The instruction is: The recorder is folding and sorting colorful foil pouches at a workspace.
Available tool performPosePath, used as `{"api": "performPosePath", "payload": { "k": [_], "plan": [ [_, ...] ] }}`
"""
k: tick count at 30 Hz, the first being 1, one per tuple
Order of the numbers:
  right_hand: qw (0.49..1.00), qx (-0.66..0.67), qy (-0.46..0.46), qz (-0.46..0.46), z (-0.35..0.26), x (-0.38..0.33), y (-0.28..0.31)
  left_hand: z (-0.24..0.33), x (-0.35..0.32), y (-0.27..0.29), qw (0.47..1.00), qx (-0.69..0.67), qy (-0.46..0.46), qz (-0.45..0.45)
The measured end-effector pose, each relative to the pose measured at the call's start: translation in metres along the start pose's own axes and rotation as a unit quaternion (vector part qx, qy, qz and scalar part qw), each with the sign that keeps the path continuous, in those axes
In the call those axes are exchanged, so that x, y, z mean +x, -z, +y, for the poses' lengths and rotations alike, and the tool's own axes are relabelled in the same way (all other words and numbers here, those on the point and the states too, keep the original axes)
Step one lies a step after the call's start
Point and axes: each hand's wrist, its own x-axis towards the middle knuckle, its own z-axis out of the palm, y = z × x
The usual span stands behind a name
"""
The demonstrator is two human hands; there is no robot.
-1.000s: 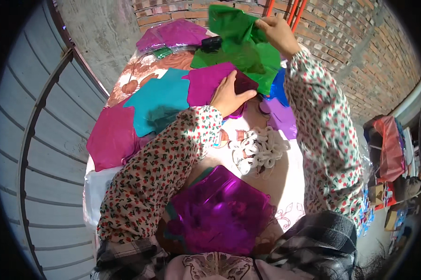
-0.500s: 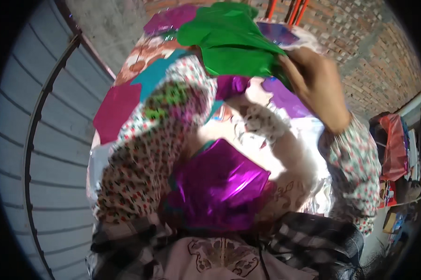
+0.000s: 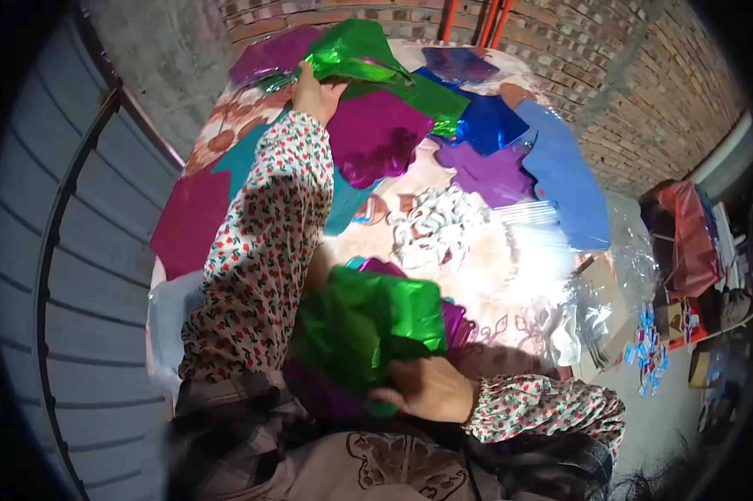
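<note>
Right hand [image 3: 427,388], low centre of the frame, fingers curled and clamped on the near edge of a green foil sheet [image 3: 368,321]; the sheet sits close to the body, crumpled, its long axis running roughly left-right across the frame, free edge pointing up-frame toward the table centre. It lies over a purple foil sheet [image 3: 456,321] that shows at its right side. Left hand [image 3: 316,90], far up the frame with the arm stretched out, fingers closed on the edge of a second green sheet [image 3: 356,50] at the top of the frame; that one is tilted, long axis running left-right. Just below it lies a magenta sheet [image 3: 376,138], then blue sheets [image 3: 560,175] to the right and a teal sheet [image 3: 243,163] and a dark pink sheet [image 3: 189,221] to the left. White ribbon bows [image 3: 435,225] are heaped mid-table. The table [image 3: 493,267] carries a pale patterned cloth. Brick wall [image 3: 644,75] across the upper right; grey railing [image 3: 59,250] down the left edge; clutter on the floor at far right.
</note>
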Motion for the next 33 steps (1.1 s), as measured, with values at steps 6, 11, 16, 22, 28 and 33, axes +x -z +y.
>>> {"api": "performPosePath", "payload": {
  "k": [6,11,16,22,28,33],
  "plan": [
    [0.97,0.055,-0.203,0.12,0.055,0.056,0.103,-0.022,0.05,0.045,0.999,0.038,-0.035,-0.011],
    [0.913,-0.184,-0.194,0.309,0.258,0.119,0.203,-0.064,0.046,0.031,0.869,0.419,-0.208,0.162],
    [0.867,-0.198,-0.268,0.371,0.325,0.165,0.205,-0.058,0.002,0.018,0.629,0.629,-0.454,-0.051],
    [0.912,-0.076,-0.276,0.294,0.357,0.176,0.206,-0.12,-0.056,-0.017,0.552,0.674,-0.243,-0.426],
    [0.914,-0.049,-0.25,0.315,0.349,0.183,0.201,-0.158,-0.057,-0.015,0.483,0.758,-0.135,-0.417],
    [0.715,-0.416,-0.251,0.502,0.313,0.131,0.276,-0.163,-0.055,-0.02,0.406,0.812,-0.073,-0.413]
  ]
}}
